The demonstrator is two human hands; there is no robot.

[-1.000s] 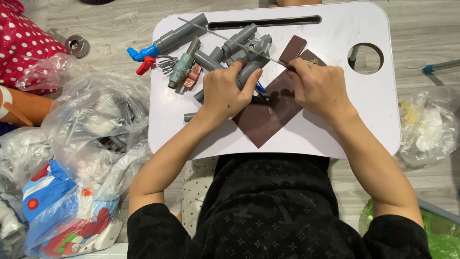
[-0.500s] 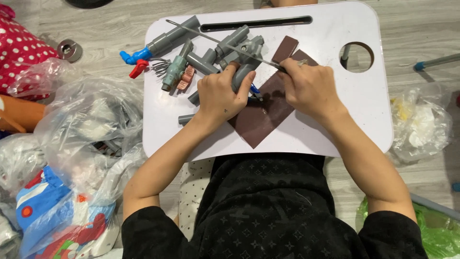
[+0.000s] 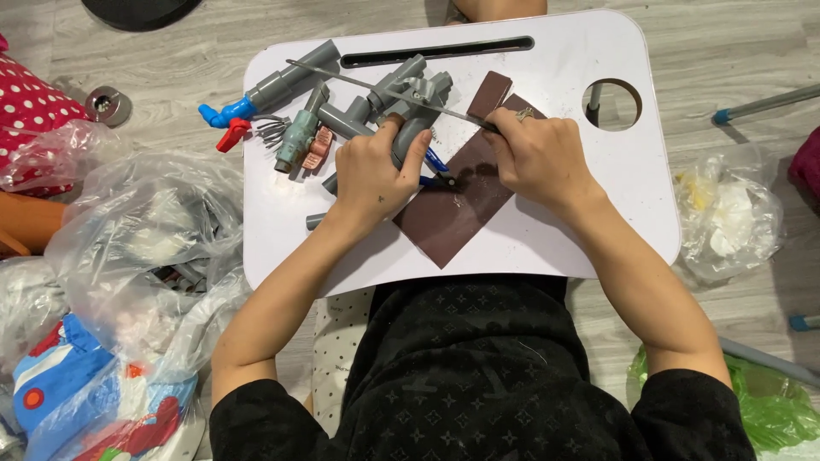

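Head view: left hand clamps grey plastic pipe fitting; right hand grips thin metal blade across it.

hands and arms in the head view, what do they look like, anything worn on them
Both forearms are bare. Short black sleeves end near the elbows, part of a black top with a faint repeating pattern. The left hand has no jewellery that shows, only a small dark mark near the wrist. The right hand wears a ring on one finger.
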